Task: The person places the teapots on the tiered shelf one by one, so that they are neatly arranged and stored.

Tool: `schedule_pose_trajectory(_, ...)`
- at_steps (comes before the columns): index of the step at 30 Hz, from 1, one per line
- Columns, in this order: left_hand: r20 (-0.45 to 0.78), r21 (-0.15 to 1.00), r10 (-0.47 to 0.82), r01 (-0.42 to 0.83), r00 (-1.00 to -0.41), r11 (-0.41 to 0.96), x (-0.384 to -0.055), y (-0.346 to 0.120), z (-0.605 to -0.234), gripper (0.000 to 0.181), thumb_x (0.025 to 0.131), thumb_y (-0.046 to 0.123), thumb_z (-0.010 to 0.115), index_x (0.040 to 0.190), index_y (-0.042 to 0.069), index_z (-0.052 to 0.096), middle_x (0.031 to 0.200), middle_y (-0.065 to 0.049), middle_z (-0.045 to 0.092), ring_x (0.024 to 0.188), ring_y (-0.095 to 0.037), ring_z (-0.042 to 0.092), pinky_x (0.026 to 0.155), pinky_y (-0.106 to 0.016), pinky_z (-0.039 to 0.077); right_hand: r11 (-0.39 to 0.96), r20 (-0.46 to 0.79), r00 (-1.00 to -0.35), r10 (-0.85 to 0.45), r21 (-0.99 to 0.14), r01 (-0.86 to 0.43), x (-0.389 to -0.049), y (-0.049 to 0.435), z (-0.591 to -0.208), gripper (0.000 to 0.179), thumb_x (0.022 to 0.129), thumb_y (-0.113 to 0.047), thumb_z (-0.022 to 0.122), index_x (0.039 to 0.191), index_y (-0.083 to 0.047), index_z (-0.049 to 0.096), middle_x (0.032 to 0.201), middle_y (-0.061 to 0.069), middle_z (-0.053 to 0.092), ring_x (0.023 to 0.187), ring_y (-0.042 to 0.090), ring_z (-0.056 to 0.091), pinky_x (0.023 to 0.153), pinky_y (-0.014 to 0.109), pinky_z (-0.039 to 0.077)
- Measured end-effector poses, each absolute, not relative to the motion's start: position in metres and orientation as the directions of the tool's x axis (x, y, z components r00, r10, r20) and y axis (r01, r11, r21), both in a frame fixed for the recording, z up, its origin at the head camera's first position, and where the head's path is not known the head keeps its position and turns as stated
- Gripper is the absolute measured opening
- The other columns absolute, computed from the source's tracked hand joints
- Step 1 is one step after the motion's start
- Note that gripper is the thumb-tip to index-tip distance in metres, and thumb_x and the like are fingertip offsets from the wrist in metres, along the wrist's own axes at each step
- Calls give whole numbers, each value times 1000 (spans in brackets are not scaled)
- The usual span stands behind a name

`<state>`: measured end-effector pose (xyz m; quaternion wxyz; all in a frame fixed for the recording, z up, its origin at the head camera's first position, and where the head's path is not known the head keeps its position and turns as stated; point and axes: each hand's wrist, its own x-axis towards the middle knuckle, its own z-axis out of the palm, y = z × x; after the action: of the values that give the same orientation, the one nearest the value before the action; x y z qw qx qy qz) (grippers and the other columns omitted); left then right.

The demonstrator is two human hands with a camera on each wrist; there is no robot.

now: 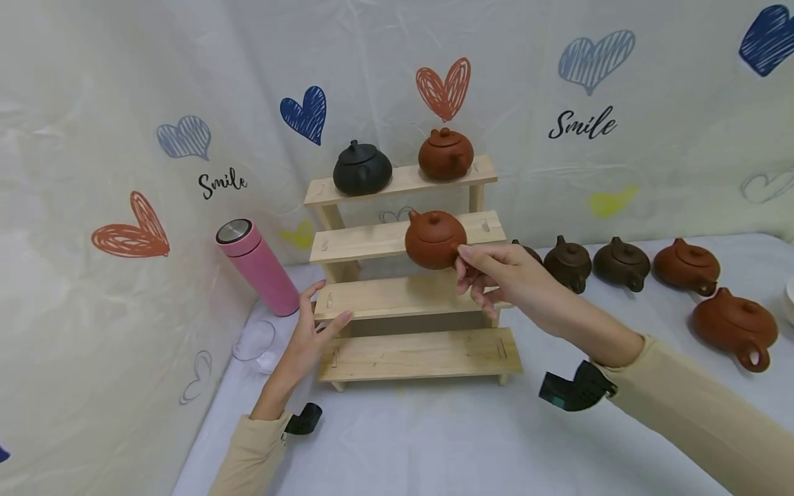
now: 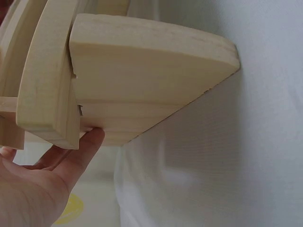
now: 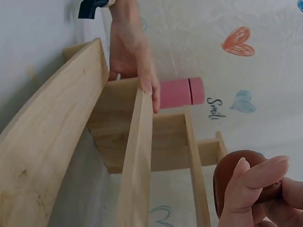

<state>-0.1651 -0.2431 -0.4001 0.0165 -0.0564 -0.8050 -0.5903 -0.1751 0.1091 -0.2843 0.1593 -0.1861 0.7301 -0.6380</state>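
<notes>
A four-tier wooden display stand [image 1: 422, 355] rests on the white-covered table. My left hand [image 1: 311, 337] grips the left end of its second tier from the bottom, thumb in front and fingers around the side; the left wrist view shows the hand [image 2: 52, 179] against the wood. My right hand [image 1: 502, 272] pinches a reddish-brown teapot [image 1: 434, 241] by its handle, in front of the third tier. Whether the pot's base touches that tier, I cannot tell. On the top tier sit a black teapot [image 1: 362, 171] at left and another reddish-brown teapot [image 1: 445, 155] at right.
Right of the stand, dark brown teapots [image 1: 622, 264] stand in a row with a reddish-brown one [image 1: 686, 266]; another reddish-brown pot [image 1: 734, 324] is nearer. A pink thermos [image 1: 260, 269] leans at left, beside a clear round dish [image 1: 256, 341]. A white object [image 1: 790, 301] shows at the right edge.
</notes>
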Motion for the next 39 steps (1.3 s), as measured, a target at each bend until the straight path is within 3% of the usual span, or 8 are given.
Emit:
schedule_pose_trajectory(14,92,943,74,111,-993,314,-165,-243,-399,86,100,22,70,163,16,11,149,-26,36,138,-39,43,113,-59,33,61,1,-843,-538,-997,-41,-217,56,-272,34,114,-26,45,98,-1,60,82,8,64,62,14,52,53,25,46)
schedule_pose_trajectory(39,95,944,77,114,-993,309,-166,-242,-399,87,100,21,71,162,15,11,148,-25,38,138,-37,44,113,-57,34,50,-27,-837,-547,-999,0,-222,17,-280,34,115,-26,44,104,-1,64,87,9,71,61,13,53,53,24,45)
